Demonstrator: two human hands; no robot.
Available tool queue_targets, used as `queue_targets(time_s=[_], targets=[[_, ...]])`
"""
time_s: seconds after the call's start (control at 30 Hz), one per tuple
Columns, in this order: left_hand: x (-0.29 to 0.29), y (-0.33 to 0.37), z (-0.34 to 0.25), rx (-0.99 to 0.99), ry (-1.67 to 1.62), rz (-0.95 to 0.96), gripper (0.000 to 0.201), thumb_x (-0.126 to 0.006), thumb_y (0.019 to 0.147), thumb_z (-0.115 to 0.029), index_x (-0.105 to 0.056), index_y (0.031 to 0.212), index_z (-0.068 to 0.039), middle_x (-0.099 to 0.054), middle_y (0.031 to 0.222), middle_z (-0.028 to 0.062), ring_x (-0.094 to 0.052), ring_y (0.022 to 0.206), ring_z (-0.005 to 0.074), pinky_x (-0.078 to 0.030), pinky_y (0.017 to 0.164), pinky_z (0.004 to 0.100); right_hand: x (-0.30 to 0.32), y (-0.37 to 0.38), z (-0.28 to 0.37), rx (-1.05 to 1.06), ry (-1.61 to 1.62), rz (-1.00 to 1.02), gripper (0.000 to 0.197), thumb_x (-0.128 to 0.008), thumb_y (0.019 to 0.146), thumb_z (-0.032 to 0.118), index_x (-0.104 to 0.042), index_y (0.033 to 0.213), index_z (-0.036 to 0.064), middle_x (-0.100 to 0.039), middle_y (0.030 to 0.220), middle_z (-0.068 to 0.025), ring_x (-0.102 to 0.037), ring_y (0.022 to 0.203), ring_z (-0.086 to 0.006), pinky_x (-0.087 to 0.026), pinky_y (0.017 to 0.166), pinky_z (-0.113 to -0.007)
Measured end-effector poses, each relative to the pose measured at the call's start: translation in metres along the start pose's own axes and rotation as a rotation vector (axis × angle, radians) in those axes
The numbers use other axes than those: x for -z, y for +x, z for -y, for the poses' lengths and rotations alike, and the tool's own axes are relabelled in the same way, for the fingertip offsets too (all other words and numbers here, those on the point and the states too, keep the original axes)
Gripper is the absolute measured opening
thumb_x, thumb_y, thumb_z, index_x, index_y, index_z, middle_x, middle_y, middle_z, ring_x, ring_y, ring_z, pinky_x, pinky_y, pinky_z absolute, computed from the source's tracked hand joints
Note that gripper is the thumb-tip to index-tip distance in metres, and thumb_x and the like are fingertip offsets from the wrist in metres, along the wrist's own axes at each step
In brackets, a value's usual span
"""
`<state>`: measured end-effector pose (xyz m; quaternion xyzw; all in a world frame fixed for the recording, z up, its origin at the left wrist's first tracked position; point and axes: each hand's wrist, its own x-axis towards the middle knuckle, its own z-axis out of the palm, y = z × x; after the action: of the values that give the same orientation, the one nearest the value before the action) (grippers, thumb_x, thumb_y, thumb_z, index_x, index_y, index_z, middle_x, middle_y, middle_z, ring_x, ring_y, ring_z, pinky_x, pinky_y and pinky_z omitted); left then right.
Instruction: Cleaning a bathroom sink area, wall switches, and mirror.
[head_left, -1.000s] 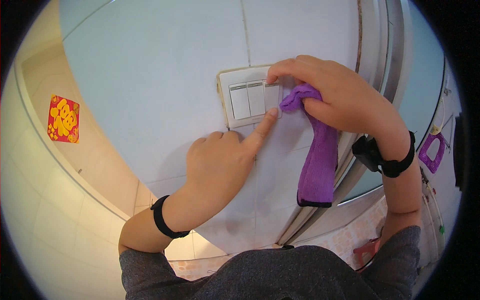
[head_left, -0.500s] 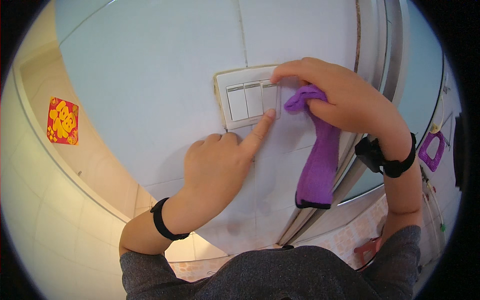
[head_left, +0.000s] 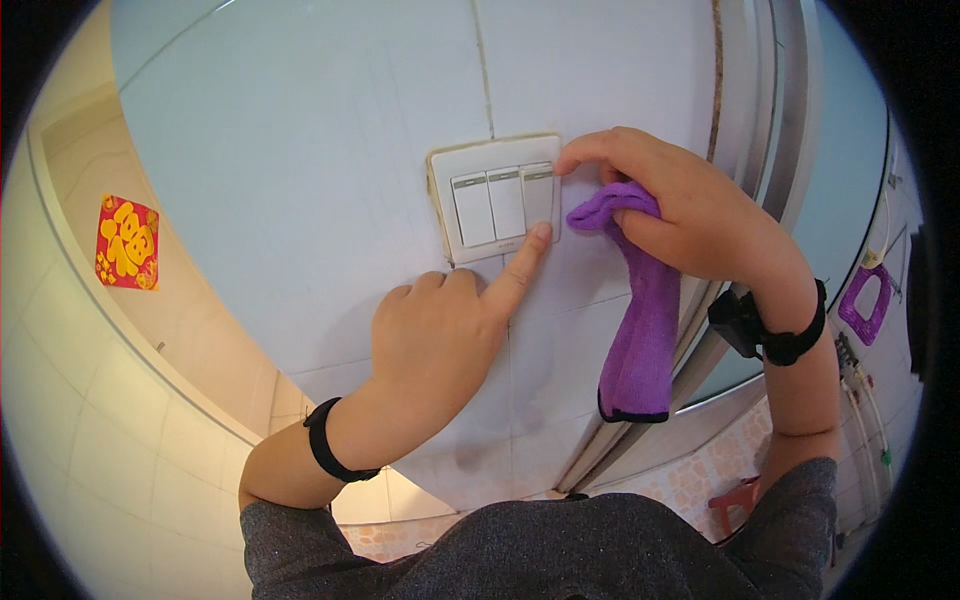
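Note:
A white wall switch with three rockers is set in the tiled wall in front of me. My left hand holds nothing. Its index finger stretches up to the lower end of the right rocker, while the other fingers curl against the tile. My right hand grips a purple cloth between thumb and fingers. Most of that cloth hangs down, its lower edge trimmed in black. The right index fingertip rests at the upper right edge of the switch frame. Black bands circle both wrists, the right one carrying a small black box.
A metal door frame runs along the right side of the wall. Farther right hang a purple-rimmed item and pale hoses. At left, a red and gold decoration is on a pale door. A reddish stool stands on the patterned floor.
My right hand has shifted slightly down and right, its index fingertip leaving the top of the right rocker for the frame's edge. The cloth moved with it. My left hand stays nearly still.

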<state>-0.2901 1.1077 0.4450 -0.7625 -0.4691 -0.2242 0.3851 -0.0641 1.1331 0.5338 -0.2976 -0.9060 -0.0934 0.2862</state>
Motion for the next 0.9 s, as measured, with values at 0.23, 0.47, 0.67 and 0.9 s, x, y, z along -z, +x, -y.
queue_targets(time_s=[0.23,0.47,0.67,0.9], targets=[[-0.0019,-0.0011,-0.0004,0.009,-0.004,-0.01,0.064,-0.064,0.075,-0.017,-0.047,0.135,-0.031,-0.051,0.053,-0.0013,-0.053,0.045,0.0169,-0.04,0.04,0.0311,0.0003,-0.0011,-0.0021,0.004,0.002,0.016,0.05,-0.049,0.072,-0.001,-0.052,0.121,0.0122,-0.057,0.118,-0.0123,-0.054,0.109,-0.031,-0.042,0.096,-0.037],[-0.0022,-0.0014,-0.001,0.011,0.007,-0.024,0.066,-0.065,0.074,-0.017,-0.046,0.136,-0.032,-0.051,0.054,-0.0017,-0.052,0.045,0.0165,-0.04,0.04,0.0307,-0.0007,-0.0015,-0.0033,0.036,-0.013,-0.006,0.052,-0.048,0.072,-0.002,-0.052,0.122,0.0125,-0.057,0.118,-0.0125,-0.053,0.11,-0.0316,-0.042,0.096,-0.038],[-0.0012,-0.0004,-0.0027,0.007,0.007,-0.008,0.066,-0.064,0.074,-0.017,-0.047,0.135,-0.032,-0.05,0.054,-0.0018,-0.052,0.046,0.0166,-0.04,0.04,0.0309,-0.0013,-0.0006,-0.0046,0.033,-0.058,0.007,0.05,-0.049,0.073,-0.001,-0.052,0.121,0.0142,-0.058,0.116,-0.0124,-0.054,0.107,-0.0325,-0.043,0.094,-0.038],[-0.0032,0.0,-0.0041,0.007,0.015,-0.026,0.067,-0.064,0.073,-0.016,-0.047,0.135,-0.032,-0.051,0.054,-0.0014,-0.053,0.046,0.0168,-0.041,0.04,0.0312,-0.0032,0.0074,-0.0012,0.047,-0.085,0.024,0.05,-0.048,0.072,-0.002,-0.054,0.119,0.0129,-0.059,0.109,-0.0118,-0.056,0.098,-0.0297,-0.045,0.088,-0.036]])
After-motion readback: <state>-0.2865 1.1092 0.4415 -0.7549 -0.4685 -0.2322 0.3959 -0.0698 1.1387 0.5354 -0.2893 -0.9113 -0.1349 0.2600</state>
